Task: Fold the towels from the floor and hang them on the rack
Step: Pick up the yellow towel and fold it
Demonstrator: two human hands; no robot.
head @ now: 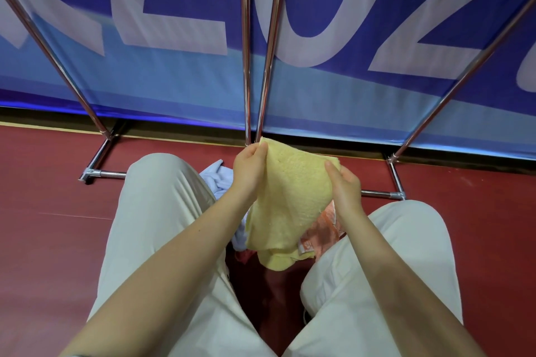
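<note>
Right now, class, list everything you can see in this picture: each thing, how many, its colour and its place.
yellow towel: one, pale yellow, held up between both hands over the floor
pale blue towel: one, on the floor behind the left hand
orange towel: one, on the floor beneath the yellow towel
rack: one, chrome poles, standing ahead
banner: one, blue with white letters, behind the rack
floor: dark red
trousers: cream, on both knees
left hand: grips the towel's upper left corner
right hand: grips its right edge
</note>
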